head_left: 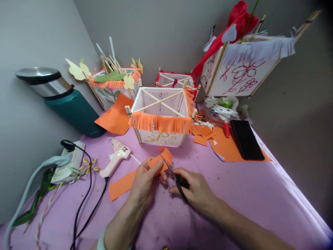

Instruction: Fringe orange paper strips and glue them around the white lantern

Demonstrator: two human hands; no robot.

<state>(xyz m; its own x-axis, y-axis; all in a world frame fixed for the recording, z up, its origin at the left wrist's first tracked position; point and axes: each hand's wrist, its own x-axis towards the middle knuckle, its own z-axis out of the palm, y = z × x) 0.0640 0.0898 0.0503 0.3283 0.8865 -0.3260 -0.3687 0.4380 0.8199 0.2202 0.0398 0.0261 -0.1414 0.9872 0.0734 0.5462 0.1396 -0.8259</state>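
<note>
My left hand (148, 177) pinches a long orange paper strip (122, 185) between thumb and fingers. The strip's far right end is cut into a short fringe. My right hand (194, 187) is closed around the black handles of a pair of scissors (179, 184), whose blades meet the strip at the fringed end. Just beyond my hands stands a lantern (161, 139) with a wooden stick frame and white sides. Orange fringe runs along its upper front and right edges, and crossed sticks span its open top.
A pink glue gun (117, 160) lies left of my hands, its cord running toward me. Farther left are a power strip (69, 163) and a teal bottle (75, 111). A phone (247, 140) rests on orange paper (223, 146) at right. More decorated lanterns (241, 76) stand behind.
</note>
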